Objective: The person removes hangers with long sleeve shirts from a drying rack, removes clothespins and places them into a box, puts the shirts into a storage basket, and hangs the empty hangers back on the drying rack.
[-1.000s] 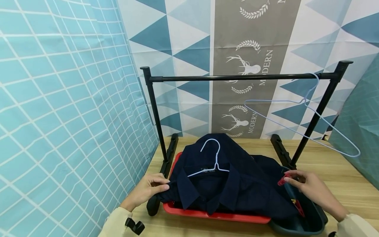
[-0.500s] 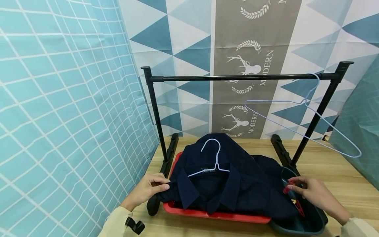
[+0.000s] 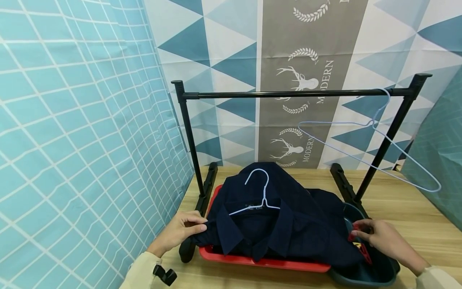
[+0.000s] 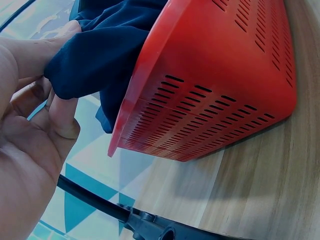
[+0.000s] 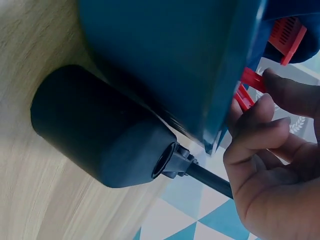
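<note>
A dark navy collared shirt (image 3: pixel 303 224) lies over the red basket (image 3: pixel 263 263), with a white wire hanger (image 3: pixel 264 192) in its neck, the hook standing up. My left hand (image 3: pixel 183 228) pinches the shirt's left edge between thumb and fingers; in the left wrist view the pinched cloth hangs beside the basket's slotted wall (image 4: pixel 210 100). My right hand (image 3: pixel 377 237) pinches a red clothespin (image 3: pixel 353 233) over the dark teal bin (image 3: pixel 391 267). In the right wrist view, two red ends of the clothespin (image 5: pixel 253 79) show at the thumb. Another red clip (image 3: pixel 365 254) lies in the bin.
A black rack spans the scene, its bar (image 3: pixel 288 94) above the basket. From the bar's right end hangs an empty pale blue hanger (image 3: pixel 332 122). Black rack feet (image 3: pixel 187 251) stand at the basket's left and behind the bin on the wooden table (image 3: pixel 415 200).
My right hand has moved slightly right and down with the clothespin, away from the shirt and over the bin. The left hand and shirt stay in place.
</note>
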The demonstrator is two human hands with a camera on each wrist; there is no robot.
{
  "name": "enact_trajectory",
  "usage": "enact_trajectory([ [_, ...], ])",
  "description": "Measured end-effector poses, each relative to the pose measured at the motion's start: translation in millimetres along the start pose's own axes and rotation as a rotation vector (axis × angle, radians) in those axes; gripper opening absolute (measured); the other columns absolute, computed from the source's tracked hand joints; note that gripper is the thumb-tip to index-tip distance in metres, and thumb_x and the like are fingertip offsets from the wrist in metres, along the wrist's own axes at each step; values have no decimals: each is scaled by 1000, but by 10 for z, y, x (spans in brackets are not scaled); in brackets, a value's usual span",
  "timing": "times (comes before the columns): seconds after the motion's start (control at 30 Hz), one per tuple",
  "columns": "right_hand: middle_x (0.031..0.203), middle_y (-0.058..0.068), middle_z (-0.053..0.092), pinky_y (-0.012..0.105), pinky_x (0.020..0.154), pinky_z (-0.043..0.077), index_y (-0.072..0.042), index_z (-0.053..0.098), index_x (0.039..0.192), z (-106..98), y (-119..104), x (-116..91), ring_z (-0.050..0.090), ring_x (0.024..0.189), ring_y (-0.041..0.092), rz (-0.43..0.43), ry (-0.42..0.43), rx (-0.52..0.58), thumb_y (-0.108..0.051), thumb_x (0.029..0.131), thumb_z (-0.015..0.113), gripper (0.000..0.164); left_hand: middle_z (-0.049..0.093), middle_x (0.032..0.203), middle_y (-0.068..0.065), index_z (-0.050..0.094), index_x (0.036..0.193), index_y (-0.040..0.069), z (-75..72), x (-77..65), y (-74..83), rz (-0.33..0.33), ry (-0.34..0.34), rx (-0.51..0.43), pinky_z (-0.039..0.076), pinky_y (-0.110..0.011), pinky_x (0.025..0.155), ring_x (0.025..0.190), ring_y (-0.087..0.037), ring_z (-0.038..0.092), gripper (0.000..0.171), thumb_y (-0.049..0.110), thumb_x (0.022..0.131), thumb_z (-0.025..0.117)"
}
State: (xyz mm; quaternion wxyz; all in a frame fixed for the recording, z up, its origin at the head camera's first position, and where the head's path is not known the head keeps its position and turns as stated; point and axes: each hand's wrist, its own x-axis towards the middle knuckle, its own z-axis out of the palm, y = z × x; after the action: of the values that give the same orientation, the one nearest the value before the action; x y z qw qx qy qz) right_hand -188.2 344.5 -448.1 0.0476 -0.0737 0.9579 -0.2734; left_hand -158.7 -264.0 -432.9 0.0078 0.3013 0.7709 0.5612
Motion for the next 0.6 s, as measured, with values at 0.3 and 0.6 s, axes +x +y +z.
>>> enact_trajectory([
  [0.3, 94, 6, 71, 34, 65, 49, 8, 72, 110, 22, 43, 4, 58, 77, 19, -13, -13, -51, -24, 96, 74, 35, 69, 94, -9, 79, 114, 2, 8, -1, 1, 15, 4, 8, 52, -26, 69, 81, -10, 59, 20, 0, 95, 70],
  [0.6, 85, 0, 72, 29, 61, 46, 11, 72, 110, 52, 81, -21, 55, 71, 15, -98, 17, -115, -16, 93, 77, 32, 69, 93, -6, 80, 113, 6, 0, -2, 4, -13, 8, 15, 52, -26, 68, 80, -11, 58, 21, 0, 96, 70],
])
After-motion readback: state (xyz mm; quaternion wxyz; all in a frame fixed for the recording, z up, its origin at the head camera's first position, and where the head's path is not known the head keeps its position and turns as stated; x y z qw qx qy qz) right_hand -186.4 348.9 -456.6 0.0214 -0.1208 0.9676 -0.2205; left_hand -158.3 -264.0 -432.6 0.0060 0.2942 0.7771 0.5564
